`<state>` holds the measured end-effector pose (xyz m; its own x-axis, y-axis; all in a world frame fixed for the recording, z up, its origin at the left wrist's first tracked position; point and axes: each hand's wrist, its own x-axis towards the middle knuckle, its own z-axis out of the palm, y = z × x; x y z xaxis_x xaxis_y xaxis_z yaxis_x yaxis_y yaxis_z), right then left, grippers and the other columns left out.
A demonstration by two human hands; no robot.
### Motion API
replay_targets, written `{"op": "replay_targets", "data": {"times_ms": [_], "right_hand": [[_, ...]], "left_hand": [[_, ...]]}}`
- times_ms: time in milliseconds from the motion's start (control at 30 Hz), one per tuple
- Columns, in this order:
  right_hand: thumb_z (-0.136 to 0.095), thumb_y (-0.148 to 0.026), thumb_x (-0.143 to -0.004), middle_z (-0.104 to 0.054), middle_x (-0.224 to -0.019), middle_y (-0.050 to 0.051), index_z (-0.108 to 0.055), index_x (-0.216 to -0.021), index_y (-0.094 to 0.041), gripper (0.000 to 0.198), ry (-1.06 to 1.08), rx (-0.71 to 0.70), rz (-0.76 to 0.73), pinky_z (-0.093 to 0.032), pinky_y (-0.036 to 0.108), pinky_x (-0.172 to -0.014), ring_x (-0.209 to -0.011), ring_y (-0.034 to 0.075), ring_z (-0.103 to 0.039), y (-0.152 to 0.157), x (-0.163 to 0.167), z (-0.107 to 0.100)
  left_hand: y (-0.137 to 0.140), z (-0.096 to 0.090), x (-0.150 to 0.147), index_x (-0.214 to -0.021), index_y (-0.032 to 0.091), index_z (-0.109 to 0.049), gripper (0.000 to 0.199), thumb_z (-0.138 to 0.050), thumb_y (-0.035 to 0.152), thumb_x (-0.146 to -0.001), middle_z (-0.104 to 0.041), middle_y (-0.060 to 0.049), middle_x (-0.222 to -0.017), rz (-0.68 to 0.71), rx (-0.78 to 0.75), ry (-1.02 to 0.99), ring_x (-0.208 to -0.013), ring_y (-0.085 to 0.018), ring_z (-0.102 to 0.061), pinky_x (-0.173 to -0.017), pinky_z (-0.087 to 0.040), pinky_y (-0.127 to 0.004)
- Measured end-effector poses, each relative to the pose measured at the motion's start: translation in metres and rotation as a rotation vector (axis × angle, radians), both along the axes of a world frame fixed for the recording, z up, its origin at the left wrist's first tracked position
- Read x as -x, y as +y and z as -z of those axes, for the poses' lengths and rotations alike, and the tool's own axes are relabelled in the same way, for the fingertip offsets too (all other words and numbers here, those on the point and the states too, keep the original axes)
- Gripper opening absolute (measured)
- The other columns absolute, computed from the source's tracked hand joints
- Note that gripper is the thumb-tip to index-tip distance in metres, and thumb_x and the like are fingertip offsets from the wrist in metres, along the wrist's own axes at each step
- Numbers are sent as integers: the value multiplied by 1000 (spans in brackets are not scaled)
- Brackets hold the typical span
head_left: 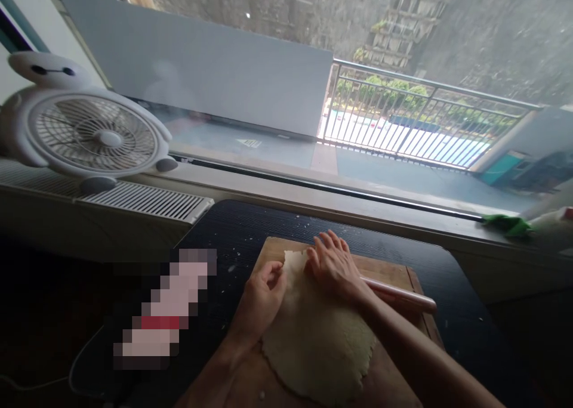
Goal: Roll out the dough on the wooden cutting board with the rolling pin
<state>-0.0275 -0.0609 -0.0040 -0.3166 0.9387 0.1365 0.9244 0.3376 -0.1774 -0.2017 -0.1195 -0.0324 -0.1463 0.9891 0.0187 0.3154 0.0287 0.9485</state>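
Note:
A thin, pale sheet of rolled dough [317, 342] with a ragged edge lies on a wooden board [405, 271]. My left hand [264, 294] is at the sheet's upper left edge, thumb and fingertips closed on the dough's corner. Fingers stretched out, my right hand [333, 262] rests over the upper right edge of the dough, its fingertips reaching past it toward the far side of the board. A pink rolling pin [403, 294] lies across the right part of the board, its left end hidden behind my right wrist.
The board sits on a dark table [242, 229] sprinkled with whitish specks. A blurred-out pinkish object [174, 300] is at the left. Beyond stand a white fan [107, 136], a radiator [156, 199] and a window sill. A green cloth [508, 224] lies at the far right.

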Motion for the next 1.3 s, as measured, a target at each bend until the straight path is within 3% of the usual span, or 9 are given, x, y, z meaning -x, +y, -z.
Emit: {"op": "replay_targets", "data": {"times_ms": [67, 133, 333, 533, 767, 900, 967, 1167, 1300], "right_hand": [[-26, -38, -94, -45, -132, 9, -53, -115, -20, 38, -17, 47, 55, -23, 45, -104, -130, 24, -27, 30, -2, -5], [-27, -36, -94, -46, -131, 11, -54, -114, -18, 38, -19, 73, 62, -26, 44, -103, -129, 24, -30, 34, -2, -8], [-28, -36, -94, -37, -141, 8, -39, -133, -16, 45, 22, -34, -146, -19, 40, -109, -136, 23, -16, -36, 6, 4], [-26, -39, -94, -41, -136, 11, -57, -109, -17, 40, -60, 74, 48, -22, 47, -104, -133, 27, -23, 30, 0, -5], [-23, -38, -95, -45, -133, 4, -49, -121, -24, 40, 14, -4, -112, -21, 38, -106, -134, 20, -21, -12, 10, 2], [-24, -40, -94, -37, -140, 9, -54, -116, -18, 44, -28, 1, 53, -16, 45, -108, -135, 25, -17, 30, 5, 0], [-23, -39, -94, -32, -143, 11, -49, -124, -14, 47, -38, 31, 122, -15, 46, -108, -136, 25, -17, 45, 4, -1], [-19, -42, -94, -28, -146, 8, -31, -139, -13, 54, -32, -55, -116, -10, 39, -111, -138, 21, -10, 0, 15, 11], [-25, -46, -92, -30, -144, 12, -33, -137, -11, 57, -39, -20, 44, -12, 45, -109, -136, 25, -14, 28, 11, 4]], "left_hand": [[-1, -1, 0, -94, 19, -59, 22, -55, 34, -79, -70, -3, -85, -10, 5, 7, -76, -17, -65, -68, -49, -24], [-1, -1, 0, -94, 19, -59, 21, -55, 34, -79, -69, -3, -84, -9, 9, 5, -75, -17, -65, -68, -48, -24], [-1, -2, 1, -95, 20, -59, 20, -53, 34, -80, -69, -2, -91, 7, 17, -20, -80, -17, -65, -72, -48, -23], [-1, -4, 0, -94, 19, -60, 21, -52, 33, -81, -69, -3, -85, -1, 28, -8, -75, -17, -64, -67, -47, -23], [-2, -5, 0, -93, 20, -60, 20, -52, 34, -81, -69, -2, -89, 15, 21, -17, -78, -16, -64, -70, -46, -23], [-2, -4, 0, -92, 20, -61, 20, -52, 33, -80, -70, -2, -85, -6, 26, -13, -74, -16, -64, -66, -46, -22], [-2, -4, 0, -91, 20, -61, 20, -52, 33, -80, -69, -2, -83, -11, 35, -18, -74, -16, -64, -66, -46, -22], [-2, -6, -1, -91, 19, -60, 20, -51, 35, -81, -69, -2, -85, 10, 29, -4, -76, -16, -64, -68, -46, -22], [-2, -8, -1, -90, 19, -60, 20, -52, 35, -80, -69, -2, -83, 6, 38, -5, -74, -16, -64, -65, -46, -22]]}}
